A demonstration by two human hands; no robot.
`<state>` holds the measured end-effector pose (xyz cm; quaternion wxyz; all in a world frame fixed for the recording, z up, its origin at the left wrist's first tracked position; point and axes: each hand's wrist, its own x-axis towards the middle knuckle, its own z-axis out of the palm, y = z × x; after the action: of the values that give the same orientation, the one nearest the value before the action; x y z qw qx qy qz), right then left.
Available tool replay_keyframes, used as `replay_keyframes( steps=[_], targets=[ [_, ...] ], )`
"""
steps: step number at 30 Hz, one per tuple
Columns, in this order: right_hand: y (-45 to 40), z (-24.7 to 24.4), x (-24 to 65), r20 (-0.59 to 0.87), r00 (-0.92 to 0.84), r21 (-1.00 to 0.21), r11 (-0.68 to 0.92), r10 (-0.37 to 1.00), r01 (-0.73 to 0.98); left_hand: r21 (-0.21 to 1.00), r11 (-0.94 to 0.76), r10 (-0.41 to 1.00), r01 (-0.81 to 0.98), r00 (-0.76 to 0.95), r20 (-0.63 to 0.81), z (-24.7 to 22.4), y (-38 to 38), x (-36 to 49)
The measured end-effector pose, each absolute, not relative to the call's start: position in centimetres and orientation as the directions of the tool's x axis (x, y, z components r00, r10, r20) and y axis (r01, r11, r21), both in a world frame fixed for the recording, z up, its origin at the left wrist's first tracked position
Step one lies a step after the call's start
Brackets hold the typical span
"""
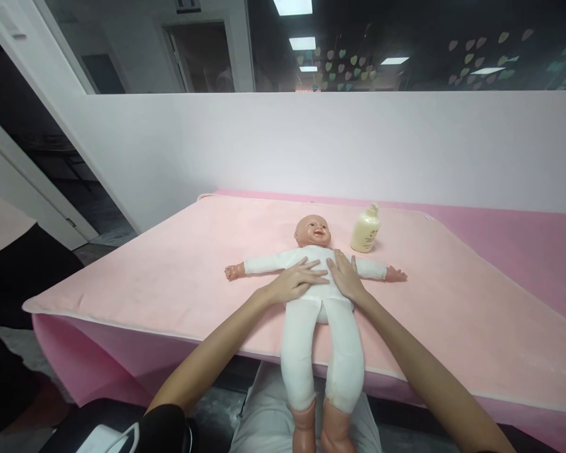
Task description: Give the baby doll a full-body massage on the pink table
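Two forearms (pixel 221 343) foremost. Left grip (pixel 295 281) and right grip (pixel 348 277) flat, fingers (pixel 314 274) slightly spread, on one doll (pixel 317 294); its two legs (pixel 299 352) overhang the near edge of the tabletop (pixel 170 270), which extends wide either side. One bottle (pixel 366 231) near the head (pixel 313 231).

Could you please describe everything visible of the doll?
The doll lies on its back on the pink mat, head toward the wall, arms spread wide. Its bald head, hands and feet look like smooth tan plastic; torso, arms and legs look like white stuffed cloth. Its face smiles. The left hand and right hand rest on its torso. Its lower legs extend past the front edge, above the person's lap.
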<state>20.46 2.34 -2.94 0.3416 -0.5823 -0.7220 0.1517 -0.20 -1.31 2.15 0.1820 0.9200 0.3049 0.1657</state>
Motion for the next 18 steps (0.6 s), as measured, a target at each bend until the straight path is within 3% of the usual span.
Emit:
replay_keyframes(
  steps=[2,4,10,12,15,18],
  targets=[
    [2.5,-3.3,20.5,0.350,-0.061,-0.662,0.293,0.935,0.690,0.427,-0.804,0.521,0.415,0.837,0.168,2.7,-1.9,0.0],
    [2.4,-3.3,20.5,0.381,-0.018,-0.710,0.305,0.924,0.635,0.404,-0.812,0.528,0.421,0.824,0.205,2.7,-2.1,0.4],
    [0.6,-1.1,20.1,0.430,0.154,-0.863,0.355,0.889,0.359,0.390,-0.558,0.829,0.733,0.516,0.217,1.3,-1.0,1.3],
    [-0.3,-0.4,19.8,0.488,0.053,-0.837,0.450,0.871,0.312,0.416,-0.455,0.890,0.788,0.406,0.206,0.8,-0.5,1.5],
    [-1.9,0.4,19.3,0.566,-0.287,-0.715,0.634,0.772,0.294,0.430,-0.340,0.939,0.837,0.275,0.206,0.2,0.0,1.5],
    [-3.0,0.8,18.7,0.545,-0.524,-0.605,0.739,0.655,0.295,0.414,-0.304,0.947,0.858,0.226,0.227,-0.3,0.2,1.5]
  ],
)
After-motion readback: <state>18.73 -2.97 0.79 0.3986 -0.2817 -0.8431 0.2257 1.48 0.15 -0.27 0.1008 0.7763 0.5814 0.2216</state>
